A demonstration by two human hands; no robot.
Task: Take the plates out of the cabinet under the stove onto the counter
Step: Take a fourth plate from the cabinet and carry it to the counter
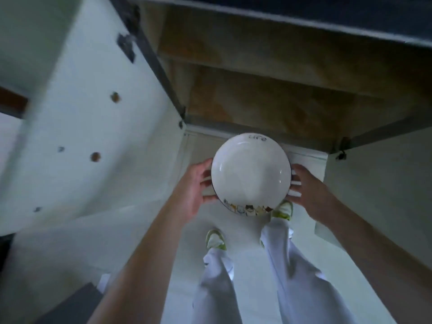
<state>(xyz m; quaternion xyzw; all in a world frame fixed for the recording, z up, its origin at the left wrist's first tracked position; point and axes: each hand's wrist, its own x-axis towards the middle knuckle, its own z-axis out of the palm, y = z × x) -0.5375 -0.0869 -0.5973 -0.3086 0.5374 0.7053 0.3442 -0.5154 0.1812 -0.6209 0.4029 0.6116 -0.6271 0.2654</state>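
A round white plate (251, 173) with a dark rim, small writing at its far edge and a band of coloured figures at its near edge is held level in front of me. My left hand (192, 189) grips its left side, fingers curled under the rim. My right hand (308, 189) grips its right side the same way. The plate hangs in the air just outside the open cabinet (268, 106), whose wooden inside shows behind it. More plates may lie under the top one, but I cannot tell.
The cabinet's white left door (93, 136) stands wide open at my left; the right door (378, 181) is open at my right. The dark counter edge (304, 17) runs across the top. My legs and shoes (215, 239) stand on a pale floor below.
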